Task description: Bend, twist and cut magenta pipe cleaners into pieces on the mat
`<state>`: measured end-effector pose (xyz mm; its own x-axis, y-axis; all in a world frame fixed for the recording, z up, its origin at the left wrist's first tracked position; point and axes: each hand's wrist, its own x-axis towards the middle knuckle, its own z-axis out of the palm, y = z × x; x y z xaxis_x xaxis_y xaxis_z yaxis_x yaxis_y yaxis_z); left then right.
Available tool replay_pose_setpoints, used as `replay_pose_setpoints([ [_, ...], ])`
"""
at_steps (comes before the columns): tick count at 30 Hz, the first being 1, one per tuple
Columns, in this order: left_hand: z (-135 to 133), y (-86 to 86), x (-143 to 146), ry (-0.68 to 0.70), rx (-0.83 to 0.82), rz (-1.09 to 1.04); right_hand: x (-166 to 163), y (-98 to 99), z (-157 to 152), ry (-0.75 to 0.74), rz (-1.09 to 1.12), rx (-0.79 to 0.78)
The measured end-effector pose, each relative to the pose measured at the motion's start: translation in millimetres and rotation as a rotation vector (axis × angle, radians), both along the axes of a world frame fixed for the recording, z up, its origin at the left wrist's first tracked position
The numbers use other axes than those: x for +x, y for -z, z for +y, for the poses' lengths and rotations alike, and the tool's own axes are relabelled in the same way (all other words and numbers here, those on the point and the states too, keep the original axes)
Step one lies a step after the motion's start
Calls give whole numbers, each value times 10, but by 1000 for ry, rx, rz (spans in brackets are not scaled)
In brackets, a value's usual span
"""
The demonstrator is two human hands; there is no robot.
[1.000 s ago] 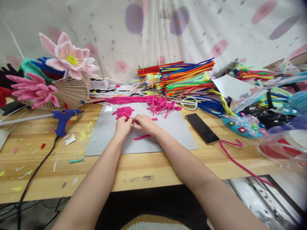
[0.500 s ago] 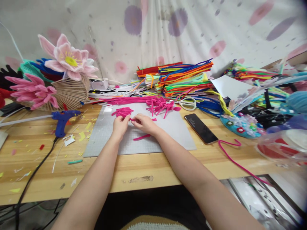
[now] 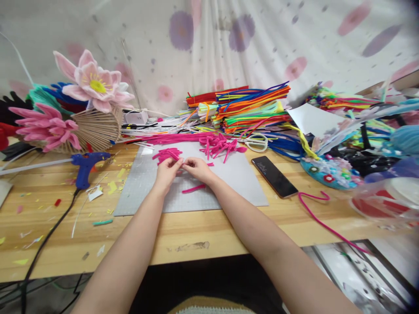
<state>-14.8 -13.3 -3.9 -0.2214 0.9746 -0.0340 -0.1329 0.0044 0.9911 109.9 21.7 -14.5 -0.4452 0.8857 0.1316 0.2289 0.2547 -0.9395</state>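
My left hand [image 3: 167, 171] and my right hand [image 3: 196, 168] meet fingertip to fingertip over a grey cutting mat [image 3: 144, 183]. Both pinch a short pink pipe-cleaner piece, mostly hidden between the fingers. Just beyond my left hand lies a small pile of cut pink pieces [image 3: 166, 153]. A second, looser heap of pink pieces [image 3: 221, 145] lies behind my right hand. One loose pink piece [image 3: 194, 189] rests on the mat beneath my right wrist.
A blue glue gun [image 3: 85, 162] with a black cord lies left of the mat. Pipe-cleaner flowers [image 3: 94, 85] stand at back left. Scissors [image 3: 258, 141], a black phone [image 3: 274, 176], stacked coloured pipe cleaners [image 3: 252, 107] and a long pink pipe cleaner [image 3: 322, 218] lie on the right.
Both hands stay together over the mat. The fingers have shifted slightly around the pink piece and closed nearer each other.
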Motion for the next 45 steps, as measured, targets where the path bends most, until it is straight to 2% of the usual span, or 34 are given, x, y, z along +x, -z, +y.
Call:
replay_pose_setpoints([
  [5,27,62,-1,9,-6,82,145,-66,63,20,123,-81],
  [8,34,82,-4,97,9,141,205,-90,99,138,226,-132],
  [14,13,133,10,220,104,408,152,-78,93,141,320,-221],
  [21,-9,129,14,254,126,534,166,-115,48,-10,216,-195],
  [27,13,159,40,212,-16,296,140,-101,68,119,350,-191],
  [33,-50,31,95,207,-87,80,155,-95,60,-23,338,-267],
  [37,-76,11,127,220,-71,43,181,-79,77,-50,424,-438],
  [41,-80,12,136,224,-22,7,181,-93,83,-152,550,-603],
  [45,-92,-5,148,235,3,-20,155,-106,74,-97,639,-599],
])
